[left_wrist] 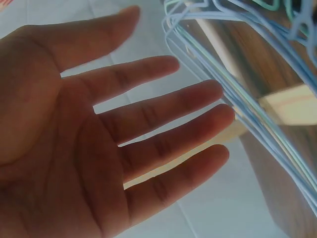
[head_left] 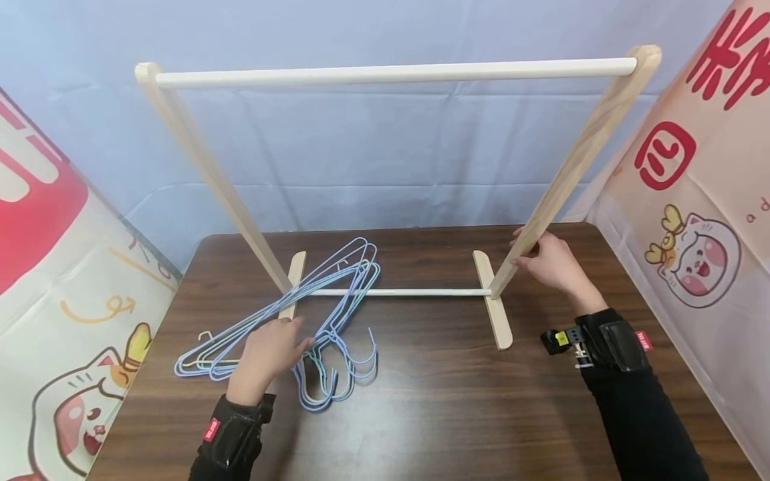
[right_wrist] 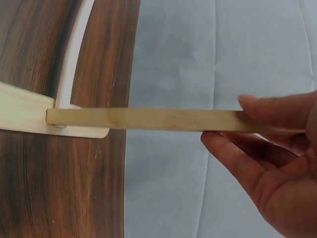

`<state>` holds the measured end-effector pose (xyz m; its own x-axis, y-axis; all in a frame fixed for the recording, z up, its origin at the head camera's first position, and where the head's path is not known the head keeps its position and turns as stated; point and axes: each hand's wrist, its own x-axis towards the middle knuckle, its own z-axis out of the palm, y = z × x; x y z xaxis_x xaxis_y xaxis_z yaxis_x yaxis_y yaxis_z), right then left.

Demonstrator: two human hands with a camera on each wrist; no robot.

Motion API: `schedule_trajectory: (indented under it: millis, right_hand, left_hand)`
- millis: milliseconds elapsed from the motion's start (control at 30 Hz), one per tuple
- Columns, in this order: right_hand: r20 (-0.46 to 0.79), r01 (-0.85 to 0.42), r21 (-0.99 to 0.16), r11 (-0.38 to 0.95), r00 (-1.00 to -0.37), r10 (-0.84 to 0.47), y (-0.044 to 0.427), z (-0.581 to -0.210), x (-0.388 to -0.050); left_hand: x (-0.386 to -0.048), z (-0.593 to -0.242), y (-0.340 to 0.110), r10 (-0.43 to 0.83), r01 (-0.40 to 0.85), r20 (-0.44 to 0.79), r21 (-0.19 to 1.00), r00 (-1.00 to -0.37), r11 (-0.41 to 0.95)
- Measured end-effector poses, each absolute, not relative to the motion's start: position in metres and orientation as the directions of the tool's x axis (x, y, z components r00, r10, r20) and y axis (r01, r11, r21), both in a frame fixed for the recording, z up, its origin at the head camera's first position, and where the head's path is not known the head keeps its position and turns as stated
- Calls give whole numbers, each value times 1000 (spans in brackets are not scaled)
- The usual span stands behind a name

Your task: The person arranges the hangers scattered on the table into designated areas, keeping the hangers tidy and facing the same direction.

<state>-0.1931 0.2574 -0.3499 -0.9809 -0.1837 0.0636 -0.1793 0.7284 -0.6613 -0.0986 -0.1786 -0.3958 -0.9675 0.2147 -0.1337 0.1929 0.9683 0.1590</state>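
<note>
Head view: right grip pinches wooden upright.
Blue hangers lie beside left grip, its fingers apart.

Thin triangular hangers by the left hand were mostly baby blue, straight wooden post in the right hand kinda pale tan.

Room beneath top rail (hangers lower left)

Black sleeves meet black wrist straps — red-tagged, the right one bearing a yellow-marked camera.
</note>
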Motion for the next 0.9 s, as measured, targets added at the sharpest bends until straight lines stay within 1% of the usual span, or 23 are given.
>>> schedule_trajectory:
  millis: [167,400,500,733,900]
  right_hand:
    - [51,-159,-643,749,-985,-166,257,-351,-196]
    - [57,-179,-601,779,-982,-183,258,-351,-198]
    - [43,-174,-598,782,-982,-186,258,-348,-198]
    - [12,-158,-606,780,-982,-190,258,-346,-198]
    - [8,-153,-604,782,-983,-186,258,-346,-197]
  left_hand:
    - [-111,-395,-171,246,218,-170,171,-954,961]
    - [-123,-403,-163,283,259,-134,176,-950,950]
    - [-129,-410,-161,291,265,-147,172,-945,949]
    - [-138,-425,-155,260,232,-196,154,-945,960]
    - [-139,-433,-152,245,227,-165,125,-955,966]
